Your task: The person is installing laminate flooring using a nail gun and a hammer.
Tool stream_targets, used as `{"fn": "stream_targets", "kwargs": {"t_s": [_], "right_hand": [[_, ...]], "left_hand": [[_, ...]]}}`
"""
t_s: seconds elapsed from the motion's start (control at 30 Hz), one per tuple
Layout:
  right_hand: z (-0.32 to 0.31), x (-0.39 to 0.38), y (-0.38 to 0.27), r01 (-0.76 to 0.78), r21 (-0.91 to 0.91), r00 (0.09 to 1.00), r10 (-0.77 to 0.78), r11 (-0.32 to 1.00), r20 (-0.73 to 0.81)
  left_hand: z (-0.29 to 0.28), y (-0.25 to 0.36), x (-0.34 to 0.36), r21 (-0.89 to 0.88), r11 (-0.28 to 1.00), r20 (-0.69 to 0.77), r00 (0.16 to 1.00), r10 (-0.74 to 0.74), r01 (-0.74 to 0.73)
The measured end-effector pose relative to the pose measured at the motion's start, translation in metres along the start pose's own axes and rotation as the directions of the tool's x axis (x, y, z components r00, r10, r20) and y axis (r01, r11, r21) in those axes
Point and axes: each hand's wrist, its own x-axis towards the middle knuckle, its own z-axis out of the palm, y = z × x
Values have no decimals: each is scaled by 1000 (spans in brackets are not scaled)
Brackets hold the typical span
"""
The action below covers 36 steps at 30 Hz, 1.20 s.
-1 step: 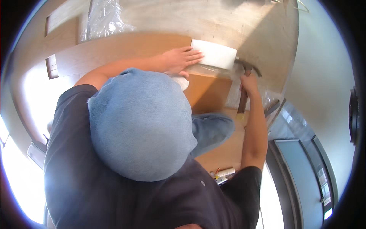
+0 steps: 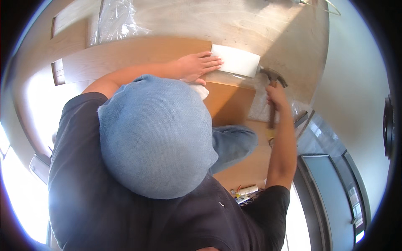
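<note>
My left hand (image 2: 197,66) lies with fingers stretched out on the edge of a white rectangular block (image 2: 235,62) and the long wooden panel (image 2: 142,50) beside it. A crumpled white item (image 2: 201,90) shows under its thumb, partly hidden. My right hand (image 2: 276,94) grips a claw hammer (image 2: 274,76) by its handle, with the hammer head at the right end of the white block. Below the block is an orange-brown board (image 2: 230,104), with a translucent strip along its upper edge.
Clear plastic wrap (image 2: 119,23) lies on plywood (image 2: 259,25) beyond. A cable (image 2: 331,8) shows at top right. My bent knee (image 2: 238,142) is beside the board. Tubes and small tools (image 2: 247,190) lie near my right elbow. A glazed frame (image 2: 326,180) stands at lower right.
My right hand and the hammer have moved slightly to the right. The white block appears shifted very slightly; my left hand stays in place.
</note>
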Motion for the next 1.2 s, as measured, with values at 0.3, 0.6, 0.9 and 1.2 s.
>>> {"fn": "stream_targets", "kwargs": {"t_s": [0.3, 0.6, 0.9, 1.2], "right_hand": [[19, -7, -13, -34, 393, 970, 126, 919, -210], [68, -29, -18, 39, 2, 993, -39, 999, 110], [100, -34, -18, 116, 3, 982, -115, 993, 151], [27, 7, -4, 78, 373, 949, 46, 924, -312]], "left_hand": [[3, 0, -6, -61, 998, -13, 1000, -14, 13], [10, 2, -6, 35, 999, -144, 989, -21, 26], [10, -7, 80, 280, 960, -215, 976, 43, 20], [33, -25, 71, 105, 991, -265, 958, 114, -89]]}}
